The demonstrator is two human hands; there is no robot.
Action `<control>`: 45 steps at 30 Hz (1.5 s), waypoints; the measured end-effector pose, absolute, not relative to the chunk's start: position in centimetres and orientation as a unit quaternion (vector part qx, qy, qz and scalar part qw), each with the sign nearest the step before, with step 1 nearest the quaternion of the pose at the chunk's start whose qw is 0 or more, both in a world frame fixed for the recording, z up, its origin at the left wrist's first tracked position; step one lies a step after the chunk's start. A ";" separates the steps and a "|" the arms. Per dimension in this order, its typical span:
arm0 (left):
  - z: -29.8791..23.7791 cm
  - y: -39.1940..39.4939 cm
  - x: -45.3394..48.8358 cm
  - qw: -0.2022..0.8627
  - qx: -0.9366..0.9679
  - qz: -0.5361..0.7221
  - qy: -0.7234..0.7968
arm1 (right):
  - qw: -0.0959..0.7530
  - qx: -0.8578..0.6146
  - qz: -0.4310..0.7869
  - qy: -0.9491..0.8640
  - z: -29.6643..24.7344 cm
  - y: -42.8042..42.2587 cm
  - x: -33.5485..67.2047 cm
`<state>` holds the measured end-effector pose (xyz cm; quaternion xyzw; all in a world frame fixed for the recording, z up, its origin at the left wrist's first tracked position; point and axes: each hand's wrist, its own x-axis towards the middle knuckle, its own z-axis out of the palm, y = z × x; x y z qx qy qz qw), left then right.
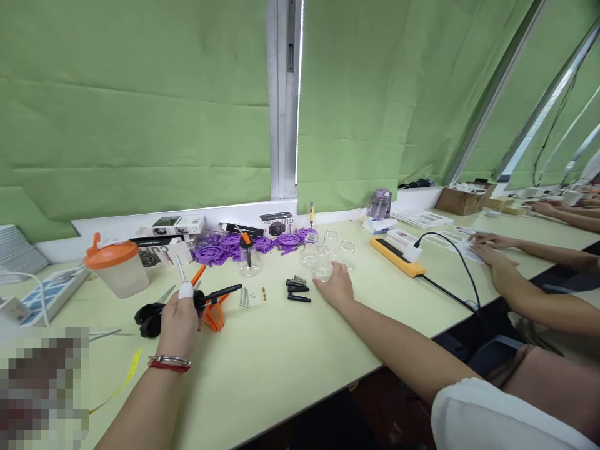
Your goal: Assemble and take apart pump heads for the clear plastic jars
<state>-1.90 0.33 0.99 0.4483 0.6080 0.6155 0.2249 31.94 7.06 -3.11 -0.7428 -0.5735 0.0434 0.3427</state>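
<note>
The nearest small clear glass jar [322, 257], rounded and see-through with a narrower top, stands on the pale yellow-green table [281, 369] at the fingertips of the person's right hand [336, 287]; whether the fingers grip it cannot be told. Three more clear glass jars [347, 247] cluster just behind it, making four. The left hand [179, 322], well apart from the right, is closed around a slim black rod-like piece [226, 291] pointing right, above an angular orange plastic frame [214, 317]. One clear glass jar with a black-and-orange top [249, 265] stands farther left. Between the hands lie at least three short black cylinders [299, 299], about three thin silver pins [244, 298] and some tiny brass-coloured pieces [264, 294]. Behind sits one heap of purple plastic openwork parts [210, 252], too tangled to count.
</note>
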 end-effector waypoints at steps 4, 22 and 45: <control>1.2 0.0 -1.6 0.262 0.434 0.624 0.595 | 0.290 -0.768 0.053 -0.569 -3.0 7.8 31.9; 2.1 -1.4 0.9 0.354 0.470 0.578 0.565 | 0.376 -0.323 -0.170 -0.852 0.1 2.0 25.5; 2.6 -3.8 4.0 0.390 0.634 0.444 0.498 | 0.344 -0.387 0.474 -0.713 4.1 0.6 22.5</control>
